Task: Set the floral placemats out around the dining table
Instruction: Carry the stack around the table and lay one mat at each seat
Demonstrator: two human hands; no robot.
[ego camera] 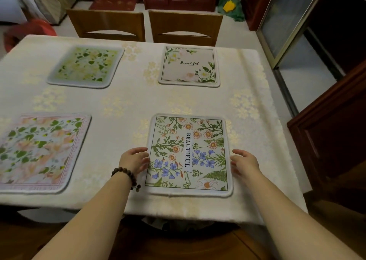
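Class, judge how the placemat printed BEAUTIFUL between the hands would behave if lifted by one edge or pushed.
The BEAUTIFUL placemat lies thin and flat with a stitched border, so it would probably droop. It looks light. Pushed, it might drag and wrinkle the tablecloth rather than glide.

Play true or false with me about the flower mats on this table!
1. Four placemats lie on the table. True.
2. The left hand wears a bead bracelet. True.
3. Both hands are at the pink-bordered mat. False: they are at the sides of the daisy mat, with the right hand at its right edge.
4. The far right mat is upside down. False: its word "Beautiful" reads upright.
5. Two wooden chairs stand at the far side. True.
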